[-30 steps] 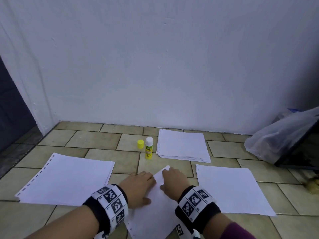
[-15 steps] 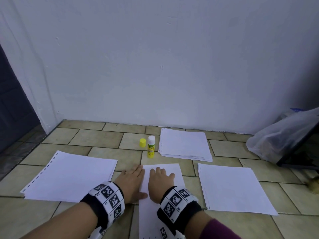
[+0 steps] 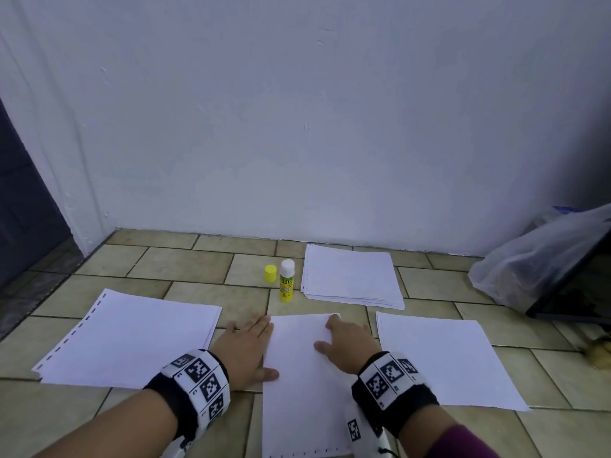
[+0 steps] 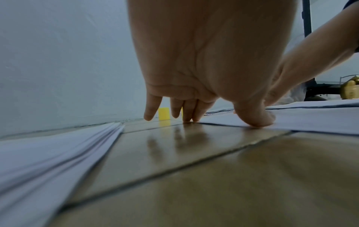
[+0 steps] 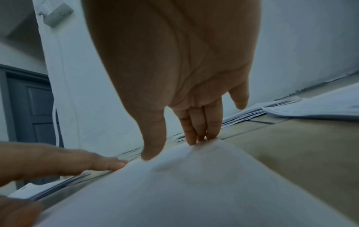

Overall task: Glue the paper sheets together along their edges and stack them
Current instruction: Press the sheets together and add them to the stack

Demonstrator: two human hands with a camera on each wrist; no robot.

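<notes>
A white paper sheet (image 3: 297, 375) lies straight on the tiled floor in front of me. My left hand (image 3: 246, 348) lies flat along its left edge, fingers straight on the tile, thumb (image 4: 254, 118) pressing the sheet's edge. My right hand (image 3: 347, 345) rests flat on the sheet's far right corner (image 5: 204, 144), fingers straight. An uncapped yellow glue stick (image 3: 287, 284) stands just beyond the sheet, its yellow cap (image 3: 270, 272) beside it. Paper stacks lie at the left (image 3: 132, 335), at the back (image 3: 352, 276), and a single sheet at the right (image 3: 443, 358).
A white wall (image 3: 297, 127) closes the far side. A dark doorway (image 3: 23, 200) opens at the left. A clear plastic bag (image 3: 535, 259) and a dark frame (image 3: 575, 285) sit at the far right. A yellowish object (image 3: 600, 353) lies near the right edge.
The middle sheet turned from a diagonal to lie straight. My hands, close together near its top, spread apart: left to the left edge, right to the far right corner.
</notes>
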